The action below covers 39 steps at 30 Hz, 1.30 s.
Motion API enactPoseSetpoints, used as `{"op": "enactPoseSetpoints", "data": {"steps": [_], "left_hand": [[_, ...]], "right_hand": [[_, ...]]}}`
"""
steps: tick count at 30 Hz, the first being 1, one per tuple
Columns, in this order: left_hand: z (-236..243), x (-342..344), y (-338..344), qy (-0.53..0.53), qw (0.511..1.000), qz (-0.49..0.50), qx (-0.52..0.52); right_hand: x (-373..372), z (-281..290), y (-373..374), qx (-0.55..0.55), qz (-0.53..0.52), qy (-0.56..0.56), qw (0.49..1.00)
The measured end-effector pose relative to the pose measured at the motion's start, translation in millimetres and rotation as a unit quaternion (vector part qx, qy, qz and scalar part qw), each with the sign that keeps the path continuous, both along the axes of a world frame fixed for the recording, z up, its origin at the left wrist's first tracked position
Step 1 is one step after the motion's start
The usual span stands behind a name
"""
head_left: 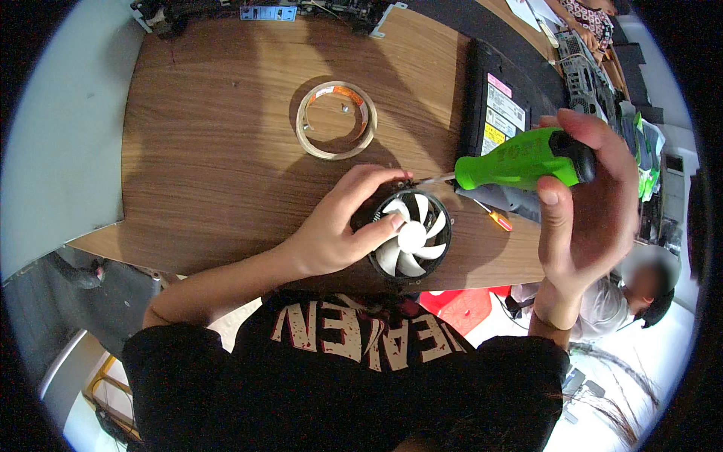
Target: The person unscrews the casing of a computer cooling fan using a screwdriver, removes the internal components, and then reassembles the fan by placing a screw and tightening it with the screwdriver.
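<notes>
A round black cooling fan (411, 236) with white blades stands near the table's front edge. Gripping it from its left side is my left hand (339, 226), thumb on the blades and index finger along the far rim. My right hand (595, 203) holds a screwdriver (512, 160) with a thick green handle and black end cap, fingers and thumb around the cap. The screwdriver lies almost level, its thin shaft pointing left to the fan's far edge, close to my left fingertips. Whether its tip sits in a screw cannot be made out.
Beyond the fan, a tape roll (303, 135) lies on the wooden table (211, 151), small metal bits inside its ring. A black device with labels (501, 113) lies at right, a small yellow-red screwdriver (499, 220) near it. A dark machine part (331, 11) stands at the far edge. Another person (617, 297) is at right.
</notes>
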<state>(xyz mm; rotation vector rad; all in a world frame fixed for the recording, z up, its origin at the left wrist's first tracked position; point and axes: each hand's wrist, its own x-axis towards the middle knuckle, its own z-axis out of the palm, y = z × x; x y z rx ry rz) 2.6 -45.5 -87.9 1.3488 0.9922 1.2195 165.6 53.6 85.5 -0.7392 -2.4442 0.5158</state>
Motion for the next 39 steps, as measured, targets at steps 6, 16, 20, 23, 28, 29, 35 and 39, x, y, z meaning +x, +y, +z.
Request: {"op": "enactPoseSetpoints", "data": {"steps": [6, 16, 20, 23, 28, 29, 35, 39], "left_hand": [[1.3, 1.5, -5.5, 0.025, 0.999, -0.017, 0.012], [19.3, -10.5, 6.1, 0.076, 0.984, -0.153, -0.040], [23.5, 0.5, 1.5, 0.165, 0.986, -0.022, 0.019], [29.6, 16.7, 3.1, 0.285, 0.952, 0.095, 0.064], [45.4, 20.1, -17.3, 0.182, 0.979, 0.060, -0.075], [47.8, 21.4, -22.2, 0.189, 0.977, 0.054, -0.080], [53.9, 30.5, -36.2, 0.121, 0.975, 0.050, -0.179], [53.5, 30.7, -33.4, 0.062, 0.973, 0.056, -0.213]], "right_hand": [[7.8, -30.7, 14.9, -0.173, 0.106, 0.155, 0.967], [78.7, -29.6, 17.8, -0.134, -0.007, 0.437, 0.890], [97.1, -41.7, 1.1, -0.115, -0.056, 0.454, 0.882], [115.0, -51.3, -10.4, -0.080, -0.101, 0.456, 0.880], [142.6, -70.0, -28.5, -0.085, -0.148, 0.487, 0.856], [146.4, -73.0, -31.4, -0.082, -0.160, 0.496, 0.849], [162.2, -89.1, -35.5, -0.106, -0.204, 0.535, 0.813], [168.1, -94.3, -37.3, -0.133, -0.168, 0.542, 0.813]]}}
